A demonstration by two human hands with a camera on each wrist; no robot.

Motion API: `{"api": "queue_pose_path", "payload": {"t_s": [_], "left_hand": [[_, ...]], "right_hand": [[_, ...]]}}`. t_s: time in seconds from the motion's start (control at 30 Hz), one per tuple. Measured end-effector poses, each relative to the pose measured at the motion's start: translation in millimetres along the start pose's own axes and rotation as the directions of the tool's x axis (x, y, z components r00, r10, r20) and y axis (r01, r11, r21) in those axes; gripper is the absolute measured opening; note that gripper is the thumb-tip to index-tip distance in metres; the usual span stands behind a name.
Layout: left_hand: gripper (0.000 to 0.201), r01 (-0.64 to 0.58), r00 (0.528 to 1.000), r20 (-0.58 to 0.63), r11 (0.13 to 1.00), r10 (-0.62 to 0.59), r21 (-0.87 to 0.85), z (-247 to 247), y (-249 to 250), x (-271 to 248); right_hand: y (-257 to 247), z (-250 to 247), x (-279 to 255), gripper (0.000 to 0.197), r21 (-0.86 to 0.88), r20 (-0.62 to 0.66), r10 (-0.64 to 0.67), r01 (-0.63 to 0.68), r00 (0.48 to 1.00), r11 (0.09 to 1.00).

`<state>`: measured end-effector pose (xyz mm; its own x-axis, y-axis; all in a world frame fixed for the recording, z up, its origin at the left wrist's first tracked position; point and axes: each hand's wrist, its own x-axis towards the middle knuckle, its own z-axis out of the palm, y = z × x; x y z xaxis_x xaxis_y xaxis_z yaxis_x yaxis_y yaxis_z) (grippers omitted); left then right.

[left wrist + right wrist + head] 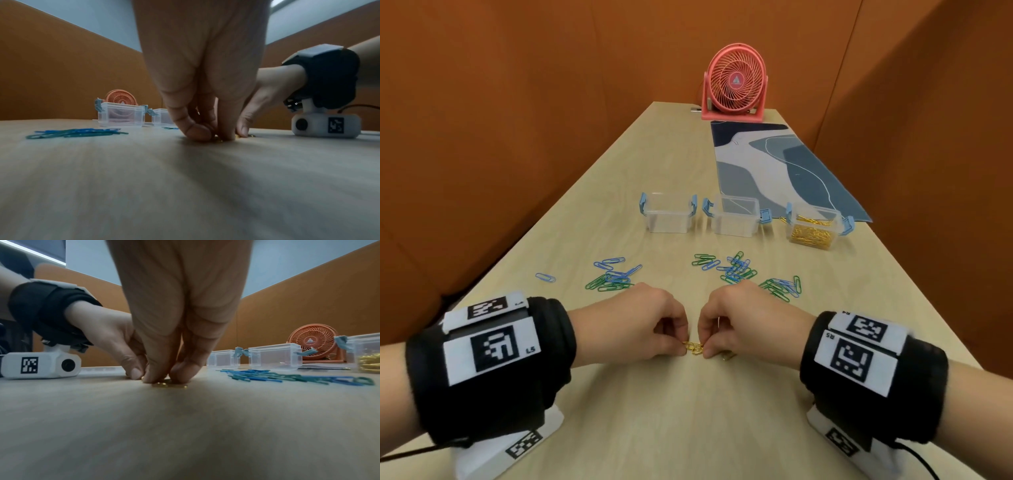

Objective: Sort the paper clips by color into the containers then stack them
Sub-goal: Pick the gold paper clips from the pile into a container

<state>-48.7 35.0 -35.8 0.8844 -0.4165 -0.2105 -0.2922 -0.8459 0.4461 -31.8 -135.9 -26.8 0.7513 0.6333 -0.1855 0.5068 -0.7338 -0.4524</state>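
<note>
A small bunch of gold paper clips [693, 347] lies on the table near me. My left hand [681, 342] pinches it from the left and my right hand [705, 346] pinches it from the right, fingers curled down onto it [164, 382]. Blue and green clips lie in loose heaps beyond the hands [613, 274] [736, 267] [782, 287]. Three clear containers with blue latches stand in a row: the left one [667, 214] and the middle one [732, 217] look empty, the right one [813, 228] holds gold clips.
A pink desk fan [736, 89] stands at the far end of the table. A blue patterned mat [774, 164] lies behind the containers at the right. Orange partition walls close in both sides. One blue clip [545, 277] lies alone at the left.
</note>
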Motion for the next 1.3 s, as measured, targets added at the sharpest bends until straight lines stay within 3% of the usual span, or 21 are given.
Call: {"api": "queue_pose_path", "payload": {"t_s": [0.23,0.37,0.5,0.67,0.83,0.9,1.0,1.1,1.2,1.3], "left_hand": [[0.005,0.052,0.996,0.077,0.998,-0.050,-0.026,-5.4,2.8,5.1],[0.004,0.146,0.987,0.110,0.921,-0.113,-0.361,-15.9,-5.4,5.1],[0.005,0.199,0.979,0.155,0.789,-0.133,-0.581,-26.3,-18.0,1.2],[0.020,0.310,0.951,0.254,0.560,-0.177,-0.768,-29.8,-27.3,-0.1],[0.019,0.374,0.919,0.327,0.233,-0.220,-0.898,-34.0,-26.0,2.5],[0.020,0.386,0.911,0.345,0.174,-0.224,-0.906,-34.3,-25.2,4.3],[0.019,0.397,0.913,0.369,0.170,-0.176,-0.902,-33.5,-22.7,6.9],[0.011,0.395,0.917,0.375,0.178,-0.136,-0.901,-31.6,-16.8,7.1],[0.021,0.388,0.921,0.367,0.222,-0.133,-0.894,-28.9,-11.6,9.2],[0.043,0.392,0.917,0.334,0.330,-0.220,-0.859,-24.4,-7.6,13.3]], "right_hand": [[5.1,4.5,-0.5,0.017,-0.057,0.059,0.016,-0.012,0.998,0.998],[7.0,-2.5,-1.6,0.013,0.005,0.012,0.010,-0.010,1.000,1.000],[14.5,-12.1,-3.8,0.007,0.271,-0.042,0.082,-0.068,0.996,0.960],[22.4,-17.2,-9.7,0.008,0.677,-0.013,0.165,-0.113,0.986,0.727],[28.4,-18.1,-15.3,0.020,0.853,0.165,0.162,-0.223,0.973,0.472],[28.6,-20.4,-14.6,0.018,0.895,0.208,0.177,-0.260,0.962,0.362],[29.6,-22.9,-12.2,0.023,0.934,0.250,0.229,-0.296,0.941,0.198],[30.7,-24.2,-11.6,0.023,0.939,0.290,0.219,-0.322,0.931,0.125],[29.8,-25.0,-13.3,0.019,0.927,0.310,0.222,-0.346,0.924,0.143],[31.5,-22.1,-12.9,0.032,0.899,0.282,0.267,-0.351,0.922,0.261]]}}
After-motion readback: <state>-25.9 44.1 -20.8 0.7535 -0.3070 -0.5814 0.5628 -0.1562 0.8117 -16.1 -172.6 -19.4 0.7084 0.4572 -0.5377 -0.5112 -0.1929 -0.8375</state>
